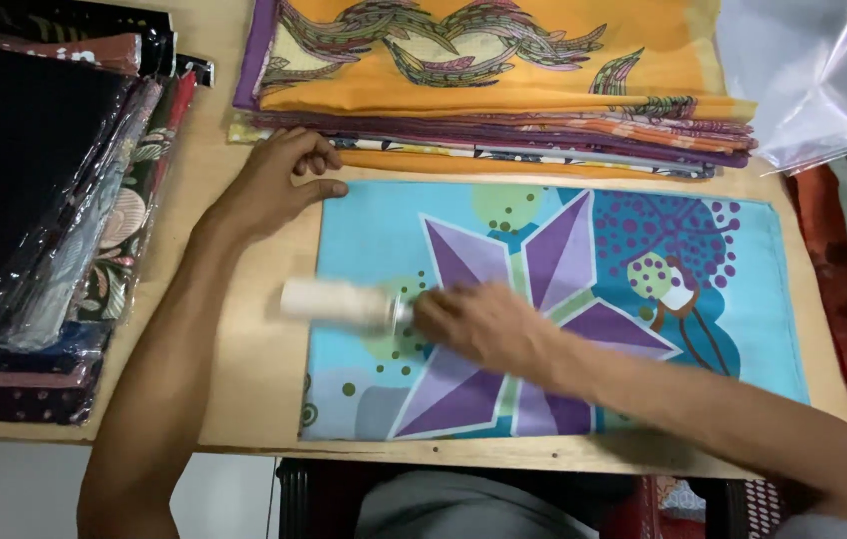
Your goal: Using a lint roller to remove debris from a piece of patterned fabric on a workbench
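Centrally, a folded blue cloth (643, 329) with a purple star print lies flat on the wooden table (254, 389), smooth, rectangular, its near edge just short of the table's front edge. The right hand (478, 324) is closed around the handle of a pale cylindrical roller (336, 301), blurred, lying across the cloth's left edge. The left hand (279, 185) rests loosely curled, holding nothing, thumb touching the cloth's top left corner. A stack of orange cloths (503, 90) sits just beyond; wrapped dark cloths (34, 200) crowd the left side.
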